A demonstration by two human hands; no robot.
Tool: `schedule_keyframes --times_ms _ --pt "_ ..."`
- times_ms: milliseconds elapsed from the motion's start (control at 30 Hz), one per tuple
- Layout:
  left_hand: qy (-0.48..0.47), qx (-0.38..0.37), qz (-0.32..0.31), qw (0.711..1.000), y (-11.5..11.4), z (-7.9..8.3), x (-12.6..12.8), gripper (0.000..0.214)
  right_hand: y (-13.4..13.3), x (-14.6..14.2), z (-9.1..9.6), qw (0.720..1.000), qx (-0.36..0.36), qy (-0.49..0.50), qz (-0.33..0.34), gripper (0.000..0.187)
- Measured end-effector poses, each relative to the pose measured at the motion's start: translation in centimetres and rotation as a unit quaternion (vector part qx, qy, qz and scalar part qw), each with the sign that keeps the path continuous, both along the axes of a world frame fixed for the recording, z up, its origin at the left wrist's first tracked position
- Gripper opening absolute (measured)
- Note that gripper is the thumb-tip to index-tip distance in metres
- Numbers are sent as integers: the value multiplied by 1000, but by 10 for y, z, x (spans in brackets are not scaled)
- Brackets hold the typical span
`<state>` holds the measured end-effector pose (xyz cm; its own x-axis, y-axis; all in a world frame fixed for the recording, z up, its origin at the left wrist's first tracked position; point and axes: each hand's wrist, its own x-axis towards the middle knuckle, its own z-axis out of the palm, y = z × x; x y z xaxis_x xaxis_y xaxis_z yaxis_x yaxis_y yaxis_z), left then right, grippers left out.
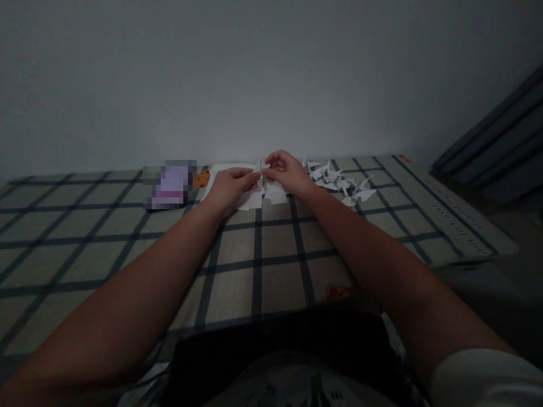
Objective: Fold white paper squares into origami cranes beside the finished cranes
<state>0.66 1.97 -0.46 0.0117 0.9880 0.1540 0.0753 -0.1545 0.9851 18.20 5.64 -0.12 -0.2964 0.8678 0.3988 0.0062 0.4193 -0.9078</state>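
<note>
Both hands meet over the far part of the table, pinching a small folded piece of white paper [261,165] between them. My left hand [231,187] grips its left side with thumb and forefinger. From the right, my right hand [287,170] pinches the same folded paper, its fingers curled. Beneath and around the hands lie white paper sheets [253,202], partly hidden by the left hand. Just right of my right hand sits a group of several folded paper cranes [335,180] with pointed wings.
A phone [172,185], its screen blurred out, lies left of the hands. The table wears a checked cloth [237,243] with orange printed figures [202,178]. A pale wall [263,79] rises behind the table. Dark folded fabric [496,141] hangs at the far right.
</note>
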Motion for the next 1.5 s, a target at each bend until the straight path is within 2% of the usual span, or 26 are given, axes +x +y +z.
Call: schedule_keyframes --times_ms 133,233,667,833,1167,1233,1400,1500 --pt "-8 23 7 1000 3 -4 0 37 -3 -1 3 997 -68 45 3 32" --pt "-2 30 13 999 4 -5 0 36 -5 -1 4 995 -86 40 12 32" --pt "51 36 57 996 2 -3 1 34 0 -3 -2 997 -67 33 10 31" --pt "62 42 44 996 2 -2 1 32 -1 -2 -3 998 -52 31 4 28" --pt "95 2 20 995 -3 -1 0 29 -3 -2 -1 999 -42 7 1 30" --pt "67 -2 10 998 -1 -2 1 29 -4 -1 0 999 -40 9 0 30" --pt "-83 11 -8 997 3 -1 4 30 -4 0 1 997 -65 22 18 24" --pt "-100 16 0 995 3 2 4 31 -3 -1 -2 996 -76 -20 45 13"
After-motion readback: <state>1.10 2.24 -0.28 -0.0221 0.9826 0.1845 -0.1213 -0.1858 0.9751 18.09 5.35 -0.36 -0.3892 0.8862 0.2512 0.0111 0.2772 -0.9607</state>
